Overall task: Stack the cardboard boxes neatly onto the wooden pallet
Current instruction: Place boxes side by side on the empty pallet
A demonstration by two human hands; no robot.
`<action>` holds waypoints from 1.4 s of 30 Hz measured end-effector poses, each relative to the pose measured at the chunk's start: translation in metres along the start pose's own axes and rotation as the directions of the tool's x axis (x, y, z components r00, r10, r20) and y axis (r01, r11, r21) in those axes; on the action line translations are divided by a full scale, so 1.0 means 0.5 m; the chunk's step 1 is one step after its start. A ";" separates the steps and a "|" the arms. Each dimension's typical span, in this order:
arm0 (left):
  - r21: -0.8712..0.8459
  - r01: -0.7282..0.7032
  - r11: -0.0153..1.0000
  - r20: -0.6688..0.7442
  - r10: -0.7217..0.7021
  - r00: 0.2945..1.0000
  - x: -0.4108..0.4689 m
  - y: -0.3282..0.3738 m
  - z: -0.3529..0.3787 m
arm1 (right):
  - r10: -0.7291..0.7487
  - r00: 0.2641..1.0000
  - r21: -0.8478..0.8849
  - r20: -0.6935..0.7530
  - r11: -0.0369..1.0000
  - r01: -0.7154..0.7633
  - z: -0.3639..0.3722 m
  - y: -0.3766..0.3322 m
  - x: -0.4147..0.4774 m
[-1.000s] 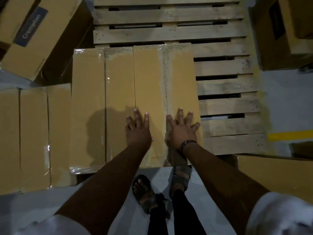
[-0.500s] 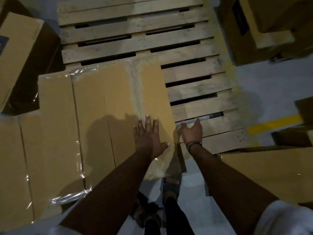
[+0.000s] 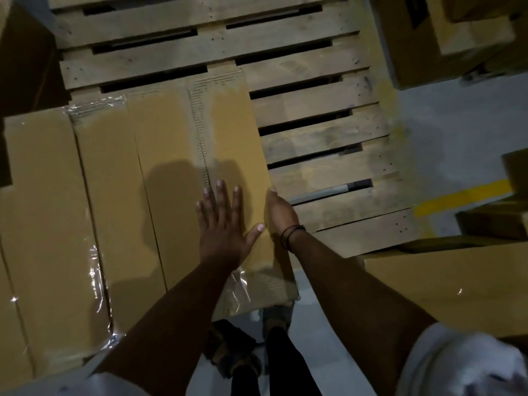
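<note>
A long cardboard box point(image 3: 171, 155) with clear tape on its top lies on the left part of the wooden pallet point(image 3: 320, 121), its near end hanging over the pallet's front edge. My left hand point(image 3: 223, 227) lies flat on the box top near its right side, fingers spread. My right hand point(image 3: 281, 212) is at the box's right edge, thumb on the top rim and fingers hidden down the side. A second box point(image 3: 43, 212) sits flush against the first on its left.
More cardboard boxes stand at the upper right point(image 3: 428, 38), lower right point(image 3: 445, 284) and upper left point(image 3: 23, 52). A yellow floor line point(image 3: 463, 197) runs right of the pallet. My sandalled feet point(image 3: 231, 355) stand on the grey floor below the box's near end.
My right hand slid off the box top to its right edge. My left hand shifted right on the top. The view turned, so the box now sits further left.
</note>
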State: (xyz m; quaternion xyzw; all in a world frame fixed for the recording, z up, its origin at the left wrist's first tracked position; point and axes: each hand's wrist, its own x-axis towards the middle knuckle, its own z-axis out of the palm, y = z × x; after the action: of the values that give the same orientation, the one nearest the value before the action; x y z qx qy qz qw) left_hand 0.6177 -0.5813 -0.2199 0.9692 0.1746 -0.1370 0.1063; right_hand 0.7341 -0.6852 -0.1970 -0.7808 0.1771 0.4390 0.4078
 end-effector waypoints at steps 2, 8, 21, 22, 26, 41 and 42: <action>0.011 -0.002 1.000 -0.008 0.002 1.000 0.001 0.000 0.005 | -0.028 1.000 -0.028 -0.009 0.999 0.028 0.002 0.004 0.005; 0.019 0.000 1.000 0.016 0.000 1.000 0.008 -0.003 0.008 | -0.044 0.997 -0.126 0.068 0.991 0.052 -0.011 -0.001 0.007; 0.053 0.026 0.998 0.049 -0.028 0.998 0.007 0.005 0.002 | -0.069 0.995 -0.181 0.069 0.980 0.081 -0.014 0.004 -0.006; 0.053 0.033 0.998 0.057 -0.036 0.998 0.005 0.008 0.000 | -0.067 0.995 -0.196 0.070 0.977 0.080 -0.017 0.005 -0.008; 0.021 0.067 0.998 0.128 -0.069 0.989 -0.004 0.024 -0.010 | -0.119 0.992 -0.198 0.039 0.972 0.125 -0.026 0.014 -0.019; 0.001 0.035 0.999 0.411 -0.033 0.911 -0.177 0.100 -0.055 | -0.244 0.969 -0.335 0.040 0.910 0.243 -0.063 0.141 -0.190; -0.037 0.033 0.999 0.418 -0.015 0.908 -0.189 0.099 -0.068 | -0.260 0.965 -0.350 0.033 0.902 0.254 -0.064 0.151 -0.208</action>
State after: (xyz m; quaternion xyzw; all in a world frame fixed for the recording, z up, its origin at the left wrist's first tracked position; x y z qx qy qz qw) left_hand 0.5584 -0.6474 -0.1514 0.9128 0.1625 -0.3388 0.1603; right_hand 0.6460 -0.7648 -0.1382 -0.8606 -0.0057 0.4003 0.3148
